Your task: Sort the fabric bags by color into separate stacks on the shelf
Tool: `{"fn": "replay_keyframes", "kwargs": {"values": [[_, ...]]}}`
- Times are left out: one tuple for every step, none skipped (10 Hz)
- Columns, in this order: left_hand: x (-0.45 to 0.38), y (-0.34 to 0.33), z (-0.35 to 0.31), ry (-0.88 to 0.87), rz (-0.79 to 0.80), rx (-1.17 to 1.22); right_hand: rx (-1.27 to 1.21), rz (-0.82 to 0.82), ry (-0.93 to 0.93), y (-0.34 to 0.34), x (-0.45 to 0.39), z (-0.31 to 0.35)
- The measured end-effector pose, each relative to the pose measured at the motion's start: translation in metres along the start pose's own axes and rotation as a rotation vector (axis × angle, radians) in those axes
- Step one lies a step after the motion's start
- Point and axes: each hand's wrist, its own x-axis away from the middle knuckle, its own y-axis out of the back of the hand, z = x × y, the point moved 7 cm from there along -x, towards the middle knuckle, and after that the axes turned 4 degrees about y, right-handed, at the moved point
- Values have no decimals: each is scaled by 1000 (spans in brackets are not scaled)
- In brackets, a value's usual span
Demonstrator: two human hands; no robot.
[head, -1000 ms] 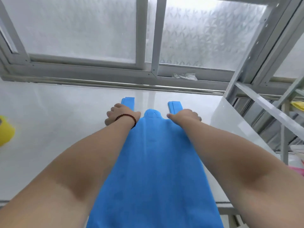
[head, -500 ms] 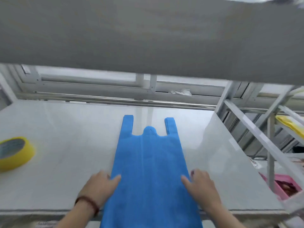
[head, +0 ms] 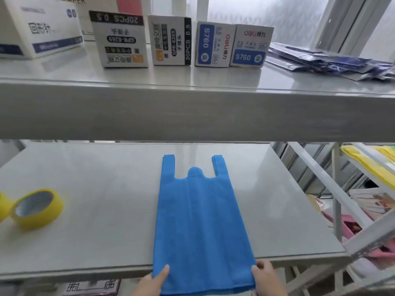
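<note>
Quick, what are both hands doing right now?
Left hand: pinches the blue bag's near left corner.
Right hand: grips the bag's near right corner.

Both hands, left (head: 149, 282) and right (head: 266, 278), now grip the flat blue fabric bag (head: 197, 221) at the shelf's (head: 96, 242) front edge, withdrawn from mid-bag.

Only the person's two bare hands show, cut off by the bottom edge of the view. The left hand (head: 152, 282) shows a thumb with a short, unpainted nail. The right hand (head: 268, 278) shows bare fingers without rings. No sleeve reaches either hand.
</note>
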Motion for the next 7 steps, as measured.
{"fn": "replay_keyframes", "kwargs": {"values": [[4, -11, -15, -72, 85, -3, -49, -23, 10, 4, 6, -3], [4, -17, -26, -52, 108, 143, -79, -59, 41, 14, 11, 14], [-3, -26, -43, -6, 88, 296, -153, -64, 35, 20, 4, 40], [-22, -36, -54, 48, 81, 363, -153, -98, 25, 24, -11, 54], [-31, -37, -63, 47, 99, 396, -119, -135, 15, 24, -21, 53], [-29, -35, -65, 58, 89, 414, -96, -138, 29, 21, -24, 53], [-11, -30, -53, 88, 86, 425, -112, -166, 72, 23, -8, 51]]}}
